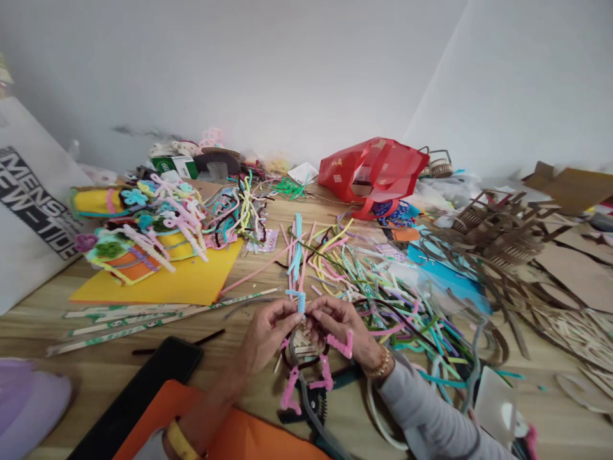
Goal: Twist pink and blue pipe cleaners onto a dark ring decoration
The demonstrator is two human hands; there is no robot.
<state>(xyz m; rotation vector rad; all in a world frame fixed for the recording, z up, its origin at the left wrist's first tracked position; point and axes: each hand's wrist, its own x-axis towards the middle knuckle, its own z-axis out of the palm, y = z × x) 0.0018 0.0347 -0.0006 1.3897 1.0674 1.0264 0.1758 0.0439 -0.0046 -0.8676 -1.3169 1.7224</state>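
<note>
Between my hands stands a short, folded light blue pipe cleaner, with a bent end pointing left. My left hand is closed, thumb and forefinger pinching the base of this blue piece. My right hand is closed just beside it, its fingertips pinching what looks like a dark brown pipe cleaner, which curves below in a loop. Several bent pink pipe cleaner pieces hang along that loop. The exact grip point of the right fingers is hidden.
Loose pipe cleaners spread to the right, near woven brown baskets. A red bag lies behind. Left are pipe cleaner flowers by a yellow sheet, and a black phone-like slab. Orange sheet lies in front.
</note>
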